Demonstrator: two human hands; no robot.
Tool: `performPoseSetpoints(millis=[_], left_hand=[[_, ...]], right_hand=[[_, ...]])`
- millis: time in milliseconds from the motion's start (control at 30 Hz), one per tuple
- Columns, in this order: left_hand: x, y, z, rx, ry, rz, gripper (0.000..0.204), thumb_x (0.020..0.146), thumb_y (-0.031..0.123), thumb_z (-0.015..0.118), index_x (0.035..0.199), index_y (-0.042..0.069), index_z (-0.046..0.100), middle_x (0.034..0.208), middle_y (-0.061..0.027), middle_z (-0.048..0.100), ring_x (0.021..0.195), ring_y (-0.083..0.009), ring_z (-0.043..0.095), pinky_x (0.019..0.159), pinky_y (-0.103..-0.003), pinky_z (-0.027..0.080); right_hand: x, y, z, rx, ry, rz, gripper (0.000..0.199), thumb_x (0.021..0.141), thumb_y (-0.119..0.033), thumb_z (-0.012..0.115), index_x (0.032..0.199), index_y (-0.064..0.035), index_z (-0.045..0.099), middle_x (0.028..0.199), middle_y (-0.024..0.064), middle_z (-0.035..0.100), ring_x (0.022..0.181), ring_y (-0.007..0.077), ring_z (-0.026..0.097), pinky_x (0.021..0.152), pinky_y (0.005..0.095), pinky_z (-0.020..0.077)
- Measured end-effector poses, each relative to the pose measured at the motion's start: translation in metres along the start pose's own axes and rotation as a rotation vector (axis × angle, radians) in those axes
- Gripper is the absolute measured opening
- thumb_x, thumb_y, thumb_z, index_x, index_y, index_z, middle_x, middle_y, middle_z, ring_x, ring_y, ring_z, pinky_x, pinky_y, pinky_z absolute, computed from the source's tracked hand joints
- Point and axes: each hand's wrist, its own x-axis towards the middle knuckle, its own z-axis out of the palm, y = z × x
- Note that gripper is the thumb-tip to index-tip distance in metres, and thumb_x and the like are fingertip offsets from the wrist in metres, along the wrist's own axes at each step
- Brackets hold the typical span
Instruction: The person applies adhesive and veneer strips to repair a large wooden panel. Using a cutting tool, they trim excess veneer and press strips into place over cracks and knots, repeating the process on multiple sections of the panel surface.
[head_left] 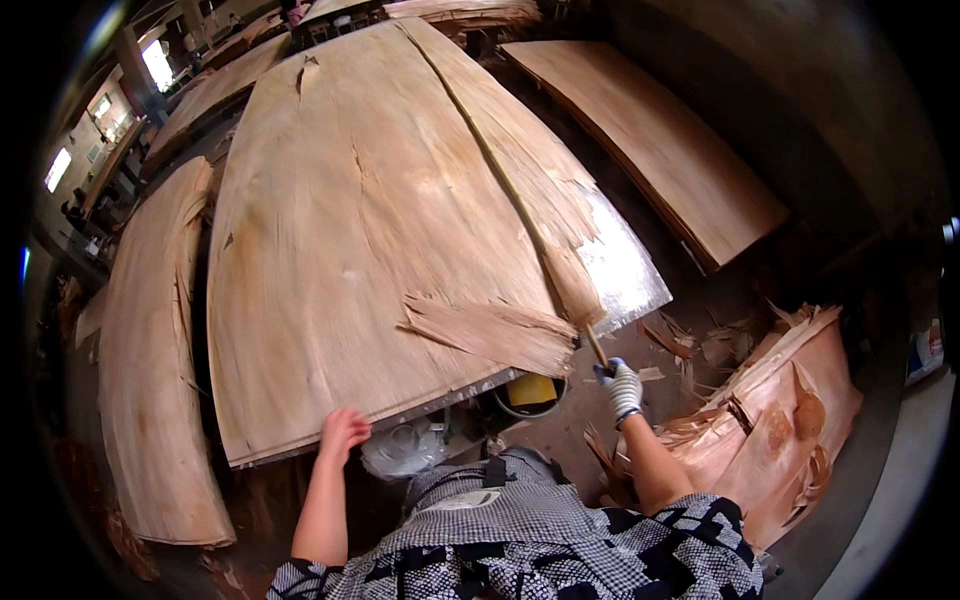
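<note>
In the head view, a curled tan veneer strip [573,285] hides part of the thin wooden stick [597,345] clasped by the striped-gloved right hand [624,388] off the silvery worktop [628,272]'s near right corner. The bare left hand [344,430], fingers loose and unladen, is at the broad pale veneer sheet [320,270]'s near edge; contact is unclear. Below that edge, a dark round bucket [503,400] holds something yellow [532,389].

Bucket [528,412]; plastic bag [403,448]; bright window [158,66]

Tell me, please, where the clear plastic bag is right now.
In the head view, the clear plastic bag is low, left of centre, by the near edge of the wood sheet, between the left hand and the dark bucket.
</note>
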Motion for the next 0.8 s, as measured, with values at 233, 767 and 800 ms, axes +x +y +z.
performPoseSetpoints(millis=[233, 767, 800], left_hand=[[0.014, 0.04, 0.21, 1.251, -0.136, 1.184, 0.047, 0.074, 0.008, 0.056, 0.12, 0.011, 0.047, 0.123, -0.0136, 0.045, 0.107, -0.0288, 0.049, 0.086, -0.036, 0.045], [0.044, 0.102, 0.308, 1.19, -0.023, 1.385, 0.003, 0.076, 0.009, 0.053, 0.078, 0.007, 0.052, 0.083, -0.0134, 0.05, 0.069, -0.0319, 0.056, 0.058, -0.039, 0.048], [0.024, 0.119, 0.34, 0.945, -0.07, 1.301, 0.007, 0.078, 0.012, 0.055, 0.079, 0.005, 0.053, 0.085, -0.0104, 0.052, 0.069, -0.0284, 0.057, 0.058, -0.038, 0.049]], right_hand=[[-0.038, -0.025, 0.012, 0.443, -0.204, 0.231, 0.028, 0.075, -0.029, 0.068, 0.088, -0.0053, 0.062, 0.066, 0.0098, 0.06, 0.059, 0.0186, 0.056, 0.06, 0.0312, 0.045], [-0.083, -0.025, -0.004, 0.827, -0.35, 0.366, 0.013, 0.08, -0.013, 0.065, 0.08, -0.0043, 0.055, 0.058, -0.0036, 0.046, 0.047, 0.0059, 0.038, 0.043, 0.0226, 0.0315], [-0.083, -0.021, -0.006, 0.823, -0.352, 0.387, 0.013, 0.08, -0.013, 0.065, 0.08, -0.0044, 0.055, 0.057, -0.0037, 0.046, 0.047, 0.0059, 0.038, 0.043, 0.0225, 0.0314]])
